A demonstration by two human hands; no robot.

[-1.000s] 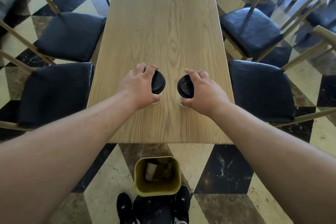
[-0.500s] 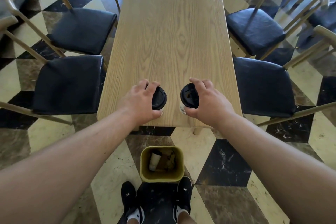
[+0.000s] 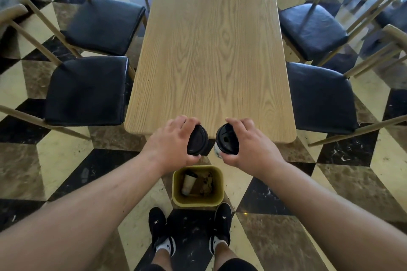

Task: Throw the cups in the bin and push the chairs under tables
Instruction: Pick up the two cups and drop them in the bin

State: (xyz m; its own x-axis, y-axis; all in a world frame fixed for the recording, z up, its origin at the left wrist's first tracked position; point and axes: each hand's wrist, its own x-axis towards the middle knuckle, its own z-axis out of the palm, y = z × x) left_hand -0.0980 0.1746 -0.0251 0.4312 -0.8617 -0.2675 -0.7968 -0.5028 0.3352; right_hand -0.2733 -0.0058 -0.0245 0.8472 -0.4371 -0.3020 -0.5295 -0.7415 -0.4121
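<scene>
My left hand (image 3: 170, 139) grips a paper cup with a black lid (image 3: 197, 140), and my right hand (image 3: 248, 147) grips a second black-lidded cup (image 3: 226, 139). Both cups hang in the air just past the near end of the long wooden table (image 3: 211, 50). Below them on the floor stands a yellow bin (image 3: 218, 199) holding a cup and other rubbish. Black-cushioned wooden chairs stand pulled out from the table: two on the left (image 3: 86, 90) (image 3: 103, 26) and two on the right (image 3: 319, 97) (image 3: 310, 28).
My two feet in black shoes (image 3: 157, 226) (image 3: 222, 220) stand right behind the bin on a checkered marble floor (image 3: 330, 182). More chair frames show at the far right (image 3: 394, 35) and far left edges.
Both hands have lifted the cups off the tabletop and drawn them back past the table's near edge, over the bin. The view has pulled back from the table.
</scene>
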